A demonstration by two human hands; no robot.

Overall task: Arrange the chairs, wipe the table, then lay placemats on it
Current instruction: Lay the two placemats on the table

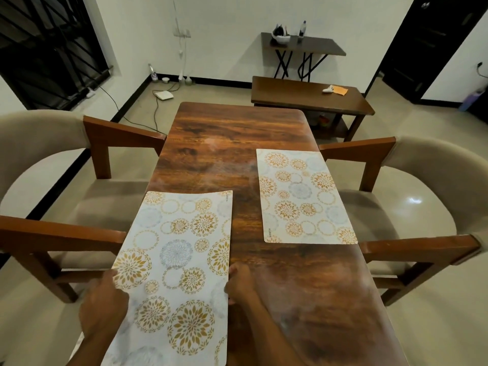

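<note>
A brown wooden table (pixel 237 133) runs away from me. On its near left side lies a white placemat (pixel 174 260) with gold and grey flower circles. My left hand (pixel 101 305) grips its left edge. My right hand (pixel 241 283) grips its right edge, fingers curled on it. A second matching placemat (pixel 303 196) lies flat on the right side of the table, with no hand on it. A beige cushioned chair with wooden arms (pixel 52 165) stands at the left of the table, and a matching chair (pixel 427 186) stands at the right.
Beyond the table stands a low wooden bench table (pixel 295 97) with an orange cloth (pixel 339 90) on it. A dark folding side table (pixel 311 44) with a bottle stands against the far wall. Cables and a white box (pixel 163 95) lie on the floor at the back left.
</note>
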